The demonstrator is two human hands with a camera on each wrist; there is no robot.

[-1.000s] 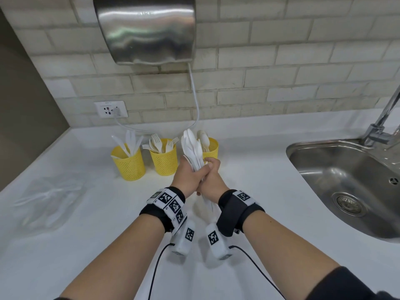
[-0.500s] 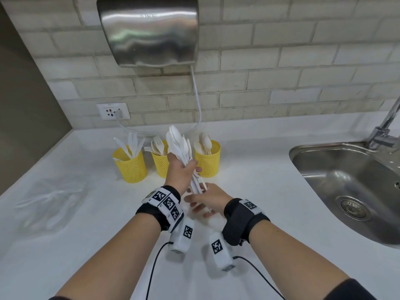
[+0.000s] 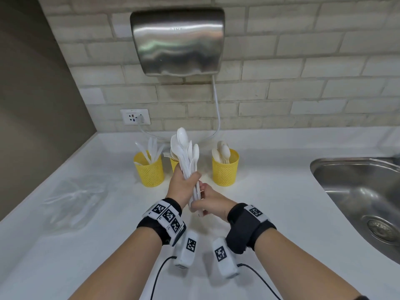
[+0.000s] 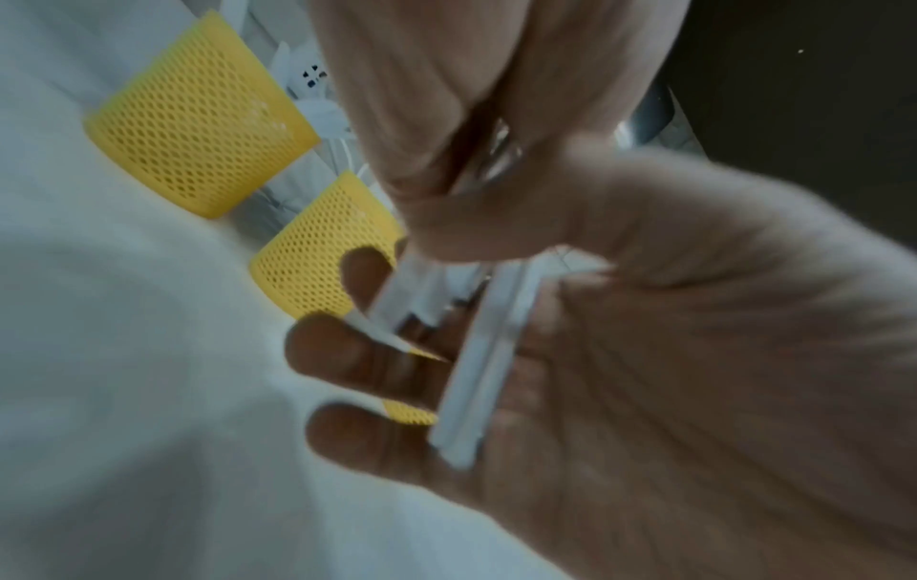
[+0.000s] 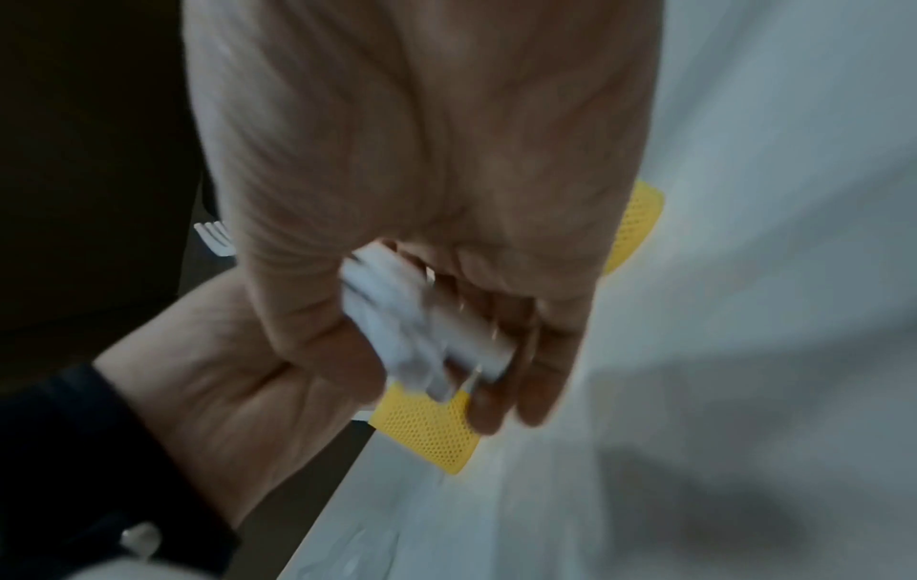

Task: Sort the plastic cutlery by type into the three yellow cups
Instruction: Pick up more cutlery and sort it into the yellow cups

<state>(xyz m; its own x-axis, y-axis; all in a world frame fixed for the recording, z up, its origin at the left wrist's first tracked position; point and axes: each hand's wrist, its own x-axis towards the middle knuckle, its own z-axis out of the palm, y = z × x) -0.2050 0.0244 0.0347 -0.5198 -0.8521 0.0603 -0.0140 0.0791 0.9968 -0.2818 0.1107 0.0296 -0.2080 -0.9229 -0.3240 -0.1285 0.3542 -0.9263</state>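
My left hand (image 3: pixel 190 178) grips a bundle of white plastic spoons (image 3: pixel 184 148) upright, bowls up, in front of the middle yellow cup (image 3: pixel 174 164), which it mostly hides. Below it my right hand (image 3: pixel 200 204) curls its thumb and fingers round the lower ends of the handles (image 4: pixel 476 372). The left yellow cup (image 3: pixel 149 169) holds knives. The right yellow cup (image 3: pixel 225 167) holds spoons. In the right wrist view, the handles (image 5: pixel 422 333) lie against my right fingers (image 5: pixel 521 392), with a yellow cup (image 5: pixel 426 431) behind them.
A steel sink (image 3: pixel 357 191) is set into the white counter (image 3: pixel 270 191) at the right. A hand dryer (image 3: pixel 177 42) hangs on the brick wall above the cups, its cord running to an outlet (image 3: pixel 135 116). A clear plastic bag (image 3: pixel 73 198) lies at the left.
My left hand carried the spoon bundle left and slightly up. My right hand let go, dropped below with open fingers, and now holds the lower handle ends.
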